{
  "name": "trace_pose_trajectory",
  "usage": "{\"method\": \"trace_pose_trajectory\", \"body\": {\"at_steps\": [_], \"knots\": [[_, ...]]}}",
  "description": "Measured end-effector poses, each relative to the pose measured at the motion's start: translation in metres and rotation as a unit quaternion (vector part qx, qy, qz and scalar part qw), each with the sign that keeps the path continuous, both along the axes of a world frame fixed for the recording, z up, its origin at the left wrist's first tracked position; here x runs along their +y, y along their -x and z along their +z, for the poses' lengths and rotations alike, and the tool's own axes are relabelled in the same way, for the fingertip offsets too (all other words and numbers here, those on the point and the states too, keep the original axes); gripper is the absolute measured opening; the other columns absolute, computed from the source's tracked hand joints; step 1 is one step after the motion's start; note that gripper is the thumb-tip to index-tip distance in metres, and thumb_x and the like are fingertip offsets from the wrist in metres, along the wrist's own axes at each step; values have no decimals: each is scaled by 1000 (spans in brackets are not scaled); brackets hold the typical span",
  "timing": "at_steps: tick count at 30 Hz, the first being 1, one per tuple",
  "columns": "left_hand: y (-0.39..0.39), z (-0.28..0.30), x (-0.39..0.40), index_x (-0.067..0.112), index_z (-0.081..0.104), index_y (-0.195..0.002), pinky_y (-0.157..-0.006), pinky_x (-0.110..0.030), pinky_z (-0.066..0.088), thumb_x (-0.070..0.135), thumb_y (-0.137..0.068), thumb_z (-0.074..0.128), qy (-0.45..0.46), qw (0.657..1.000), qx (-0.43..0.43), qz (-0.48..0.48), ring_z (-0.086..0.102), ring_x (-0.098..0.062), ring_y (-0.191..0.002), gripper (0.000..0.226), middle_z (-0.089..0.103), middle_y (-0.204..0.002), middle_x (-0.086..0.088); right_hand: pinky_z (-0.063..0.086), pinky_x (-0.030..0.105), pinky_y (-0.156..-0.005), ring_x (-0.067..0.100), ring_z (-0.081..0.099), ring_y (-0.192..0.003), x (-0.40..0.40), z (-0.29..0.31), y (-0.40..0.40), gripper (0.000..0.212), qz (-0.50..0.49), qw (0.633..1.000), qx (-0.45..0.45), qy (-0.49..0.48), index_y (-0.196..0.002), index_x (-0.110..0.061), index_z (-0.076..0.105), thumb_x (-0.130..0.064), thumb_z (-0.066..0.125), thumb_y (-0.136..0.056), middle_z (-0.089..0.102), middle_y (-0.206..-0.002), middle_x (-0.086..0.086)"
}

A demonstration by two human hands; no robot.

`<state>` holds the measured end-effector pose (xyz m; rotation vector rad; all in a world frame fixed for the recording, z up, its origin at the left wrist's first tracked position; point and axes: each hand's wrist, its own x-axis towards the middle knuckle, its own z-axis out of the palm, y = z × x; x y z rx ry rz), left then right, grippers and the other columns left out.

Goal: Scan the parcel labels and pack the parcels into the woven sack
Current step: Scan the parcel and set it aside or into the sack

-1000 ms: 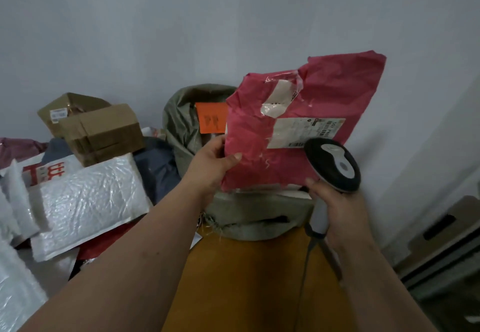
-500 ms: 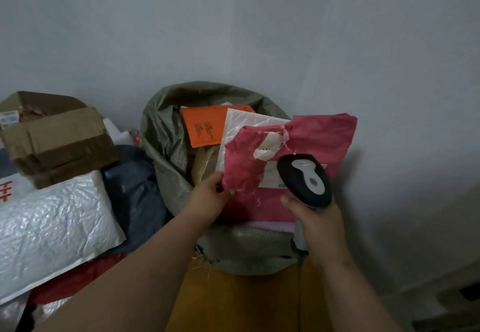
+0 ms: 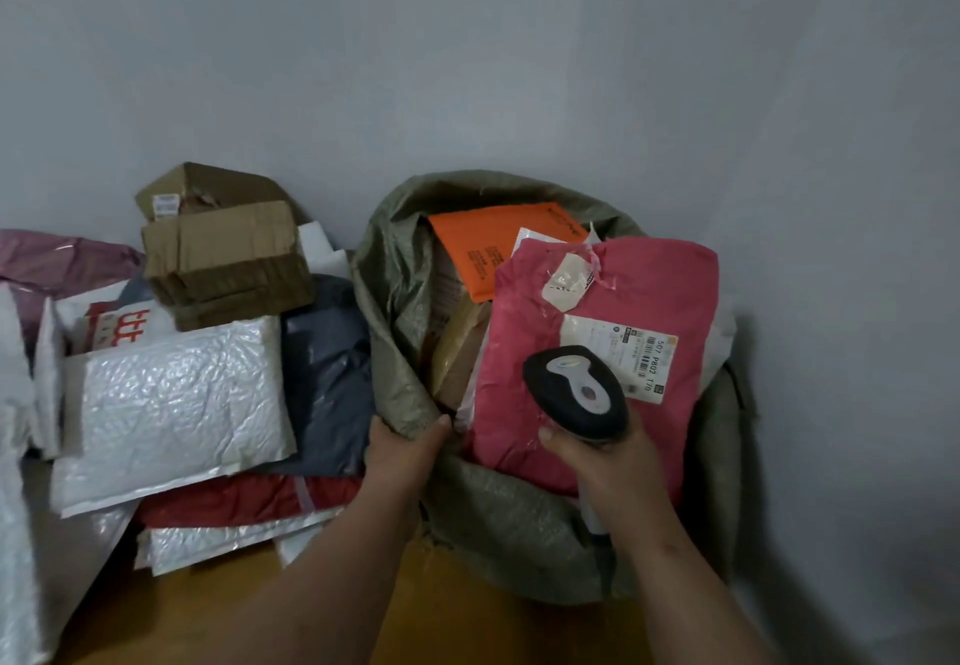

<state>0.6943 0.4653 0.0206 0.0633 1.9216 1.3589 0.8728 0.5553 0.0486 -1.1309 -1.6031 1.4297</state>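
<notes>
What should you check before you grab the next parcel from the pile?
1. Pink parcel lies in the woven sack: ok.
2. Pink parcel pushed fully below the rim: not ok, it sits on top.
3. Its label was scanned: cannot tell.
4. Left hand free to pick: not ok, it grips the sack's edge.
5. Right hand holds the barcode scanner: ok.
6. Next parcel within sight, the white bubble mailer atop the pile: ok.

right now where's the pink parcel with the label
In the head view it lies right of centre, on top of the open woven sack, its label facing up. The orange mailer sits behind the pink parcel and the barcode scanner is in front.
</notes>
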Motion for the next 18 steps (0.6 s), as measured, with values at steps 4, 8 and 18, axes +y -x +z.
{"method": "trace_pose_trajectory", "body": {"at_steps": [4, 8, 18], "knots": [[-1, 6, -1, 10, 59, -128, -71, -35, 47, 4, -98, 52, -15, 998, -65, -4, 59, -30, -94, 31, 64, -113, -19, 48, 25, -85, -13, 61, -100, 1, 3, -2, 71, 23, 1000, -7, -6, -118, -44, 64, -52, 82, -50, 69, -108, -31], [0, 32, -7, 9, 66, -94, -69, -39, 44, -6, -95, 44, -44, 998, -46, 20, 54, -30, -82, 26, 63, -106, -24, 50, 29, -87, -8, 63, -100, 1, 9, -1, 57, 33, 999, -11, -7, -105, -56, 65, -52, 80, -50, 69, -104, -31], [-13, 89, -12, 0, 67, -103, -79, -46, 48, 10, -96, 55, -145, 989, -9, -22, 59, -30, -93, 17, 63, -102, -15, 50, 25, -78, 6, 68, -98, 5, 29, 5, 32, 74, 993, -11, 86, -99, -36, 73, -20, 85, -74, 76, -97, -14]]}}
